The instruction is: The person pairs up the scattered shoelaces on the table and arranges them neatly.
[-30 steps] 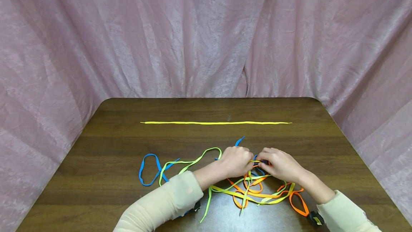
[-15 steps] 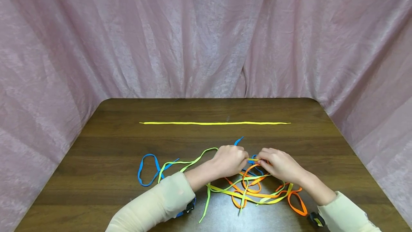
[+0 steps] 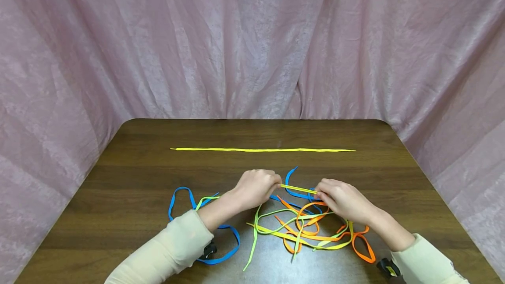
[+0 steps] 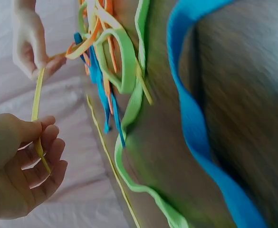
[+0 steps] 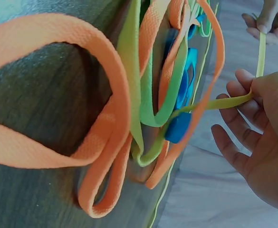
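Head view shows the left hand [image 3: 258,187] and right hand [image 3: 347,200] each pinching a yellow lace [image 3: 297,189], taut between them; its path through the orange [image 5: 53,28], green and blue laces is hard to trace. The left sleeve [image 3: 169,240] hides part of the pile and leaves frame. Around lie a brown wood-grain table [image 3: 130,174], a straight yellow strand [image 3: 262,150] and pink curtains [image 3: 252,43].

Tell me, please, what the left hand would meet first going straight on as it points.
Besides the yellow lace it pinches, the left hand would probably meet the blue lace first, though the hand looks raised and might pass above.
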`<state>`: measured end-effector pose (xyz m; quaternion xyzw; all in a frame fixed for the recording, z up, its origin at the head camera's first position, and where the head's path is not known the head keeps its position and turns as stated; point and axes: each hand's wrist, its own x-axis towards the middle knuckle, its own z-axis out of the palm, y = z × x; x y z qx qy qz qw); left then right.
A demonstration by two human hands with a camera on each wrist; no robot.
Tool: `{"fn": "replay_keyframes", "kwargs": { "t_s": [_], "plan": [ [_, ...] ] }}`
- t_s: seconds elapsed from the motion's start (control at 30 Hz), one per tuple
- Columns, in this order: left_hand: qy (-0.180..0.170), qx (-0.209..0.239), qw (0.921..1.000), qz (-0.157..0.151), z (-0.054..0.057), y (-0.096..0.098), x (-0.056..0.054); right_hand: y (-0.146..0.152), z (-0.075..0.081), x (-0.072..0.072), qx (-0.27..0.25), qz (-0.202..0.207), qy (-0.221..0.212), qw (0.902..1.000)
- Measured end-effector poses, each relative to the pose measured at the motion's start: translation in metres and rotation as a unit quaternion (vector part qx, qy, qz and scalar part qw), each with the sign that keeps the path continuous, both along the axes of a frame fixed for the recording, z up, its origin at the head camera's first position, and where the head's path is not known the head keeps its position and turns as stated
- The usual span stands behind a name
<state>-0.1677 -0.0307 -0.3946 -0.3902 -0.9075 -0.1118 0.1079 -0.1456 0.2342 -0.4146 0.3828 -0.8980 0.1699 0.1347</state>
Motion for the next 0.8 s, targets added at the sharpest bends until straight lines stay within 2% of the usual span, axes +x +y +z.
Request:
{"fn": "replay_keyframes", "kwargs": {
  "t_s": [0.3, 0.8],
  "plan": [
    [-0.005, 0.044, 0.9986, 0.03, 0.003, -0.042, -0.005, 0.0, 0.003, -0.002, -0.003, -0.007, 0.002, 1.0],
    [-0.019, 0.074, 0.9922, 0.098, 0.008, -0.099, -0.005, 0.018, 0.0, -0.005, -0.003, -0.034, -0.019, 0.9992]
  ]
}}
